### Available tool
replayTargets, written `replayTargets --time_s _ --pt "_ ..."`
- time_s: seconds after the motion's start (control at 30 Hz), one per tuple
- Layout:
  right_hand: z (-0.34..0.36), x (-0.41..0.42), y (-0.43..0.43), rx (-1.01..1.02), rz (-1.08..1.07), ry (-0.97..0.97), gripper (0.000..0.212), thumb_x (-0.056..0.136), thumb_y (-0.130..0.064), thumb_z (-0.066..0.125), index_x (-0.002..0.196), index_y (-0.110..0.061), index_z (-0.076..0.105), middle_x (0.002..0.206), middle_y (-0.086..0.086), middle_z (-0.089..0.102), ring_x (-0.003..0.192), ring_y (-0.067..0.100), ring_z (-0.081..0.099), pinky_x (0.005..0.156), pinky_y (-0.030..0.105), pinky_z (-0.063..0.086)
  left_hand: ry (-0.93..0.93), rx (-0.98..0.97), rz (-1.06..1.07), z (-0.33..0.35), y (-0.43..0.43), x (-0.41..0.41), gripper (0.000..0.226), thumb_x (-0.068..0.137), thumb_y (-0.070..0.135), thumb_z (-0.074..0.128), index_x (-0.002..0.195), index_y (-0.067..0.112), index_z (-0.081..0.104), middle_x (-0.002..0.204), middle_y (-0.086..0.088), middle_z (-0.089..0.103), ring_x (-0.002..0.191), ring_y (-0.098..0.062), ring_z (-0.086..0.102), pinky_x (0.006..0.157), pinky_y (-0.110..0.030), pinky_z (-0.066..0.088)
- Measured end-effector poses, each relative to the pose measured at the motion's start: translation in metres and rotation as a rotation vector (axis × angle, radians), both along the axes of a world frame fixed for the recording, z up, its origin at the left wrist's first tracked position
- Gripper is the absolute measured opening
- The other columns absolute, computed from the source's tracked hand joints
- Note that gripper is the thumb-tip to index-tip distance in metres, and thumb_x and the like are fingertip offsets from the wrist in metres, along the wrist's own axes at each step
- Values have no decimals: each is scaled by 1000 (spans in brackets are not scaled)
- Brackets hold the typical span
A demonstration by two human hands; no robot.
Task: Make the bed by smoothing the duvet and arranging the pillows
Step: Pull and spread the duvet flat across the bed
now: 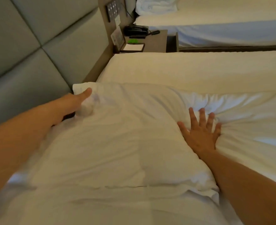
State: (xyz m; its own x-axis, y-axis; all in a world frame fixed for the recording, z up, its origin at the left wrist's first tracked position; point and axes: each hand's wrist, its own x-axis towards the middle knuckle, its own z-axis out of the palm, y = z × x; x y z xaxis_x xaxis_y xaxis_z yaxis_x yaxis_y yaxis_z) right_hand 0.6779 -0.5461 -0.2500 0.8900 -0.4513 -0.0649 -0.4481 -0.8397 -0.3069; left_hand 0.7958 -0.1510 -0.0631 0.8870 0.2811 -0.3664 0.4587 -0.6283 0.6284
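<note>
Left hand [78, 99] grips the pillow [117, 143] corner, right hand [200, 132] spread flat; seating it, likely squaring next.

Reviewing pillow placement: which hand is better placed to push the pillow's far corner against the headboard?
Probably left: the left hand grips the pillow corner beside the headboard; the right hand lies flat, away from it.
</note>
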Motion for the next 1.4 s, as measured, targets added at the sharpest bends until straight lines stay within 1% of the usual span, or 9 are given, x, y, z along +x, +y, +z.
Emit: replayTargets --time_s 0.17,0.33,0.63,0.9,1.03,1.1,1.2,1.3,1.4 --pt "53 -7 -10 178 46 236 83 85 -89 13 158 -54 -3 172 -8 -10 158 28 -10 122 63 -2 265 170 -109 63 44 -132 91 62 97 43 87 15 70 95 0 69 91 -23 61 95 -35 44" --pt "95 -82 55 330 161 300 79 86 -80 7 159 -50 13 171 -14 -2 159 21 -4 122 66 0 284 -90 85 54 56 -184 74 67 82 72 95 13 72 101 -4 74 93 -26 71 96 -40 55" --pt "77 -146 94 254 227 252 60 99 -59 8 152 -51 -19 172 -6 -11 159 20 -9 125 60 1 497 -393 134 60 63 -188 78 63 65 88 120 14 71 104 -18 79 100 -35 76 87 -46 60" --pt "90 -157 102 356 144 148 67 98 -65 11 159 -47 -9 172 -7 -8 159 21 -5 125 57 4 317 -691 233 45 42 -219 113 39 48 102 141 26 58 127 -12 73 114 -32 70 80 -40 60" --pt "113 -183 94 451 170 201 64 111 -35 28 163 -27 -9 172 -3 -13 159 25 -4 125 51 11 147 -747 262 85 9 -242 40 89 27 76 125 11 70 114 -17 76 97 -31 70 78 -39 57" --pt "127 -201 88 675 169 221 76 103 -65 26 164 -23 13 169 -4 21 155 23 24 124 48 22 62 -767 281 115 -11 -250 39 89 23 77 127 17 69 113 -16 77 101 -35 71 85 -46 58" --pt "159 -227 72 1246 -176 161 78 81 -88 37 116 -25 67 91 -11 71 82 8 71 76 28 59 -120 -763 190 165 -60 -264 64 88 20 78 144 34 50 127 -8 70 109 -35 69 80 -48 61" --pt "205 -249 36 1412 -243 159 68 94 -75 35 147 -35 50 139 -5 58 132 22 57 110 45 45 -248 -706 64 215 -148 -292 55 92 20 75 132 41 43 120 3 64 99 -22 66 68 -35 57" --pt "250 -270 -21 1460 -193 -31 91 73 -92 44 153 -50 37 161 -15 37 145 26 42 119 57 29 -348 -574 -118 232 -256 -328 63 94 23 72 143 34 36 132 5 56 112 -19 58 92 -40 56"
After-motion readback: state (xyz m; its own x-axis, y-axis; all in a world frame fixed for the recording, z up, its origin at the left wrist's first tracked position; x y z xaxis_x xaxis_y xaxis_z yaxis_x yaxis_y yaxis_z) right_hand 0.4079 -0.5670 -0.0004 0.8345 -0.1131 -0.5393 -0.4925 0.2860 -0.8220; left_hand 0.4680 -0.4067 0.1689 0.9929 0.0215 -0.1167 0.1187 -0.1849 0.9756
